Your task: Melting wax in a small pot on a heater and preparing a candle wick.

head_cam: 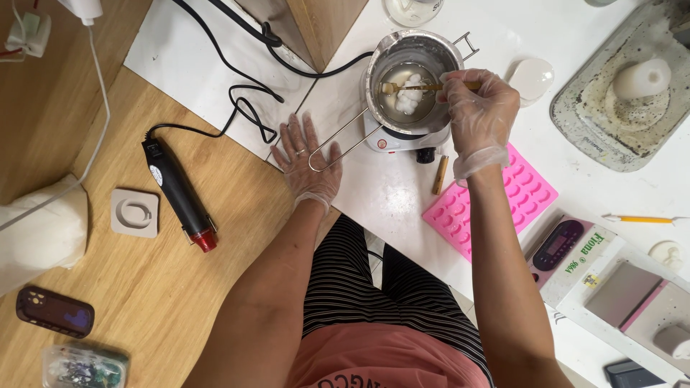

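Wooden stirrer (pixel 420 88): pinched in the gloved right hand (pixel 478 115), tip down in the metal melting pot (pixel 413 75) among white wax lumps (pixel 410 97) in clear liquid. Pot sits on a small white hot plate (pixel 402 138) near the white worktop's (pixel 388 194) left edge. Left hand (pixel 309 162), gloved, fingers spread flat, presses the pot's wire handle (pixel 334 147) at that edge. Pink silicone mould (pixel 496 201) just right of the right wrist; black heat gun (pixel 180 194) lies on the wooden table (pixel 180 287).

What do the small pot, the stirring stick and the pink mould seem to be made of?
Small pot: looks like metal, dull silver with a wire handle and a whitish film on its wall. Stirring stick, held in the right hand: probably wood, pale tan and matte. Pink mould: likely silicone, a smooth, soft-looking sheet with shaped cavities.
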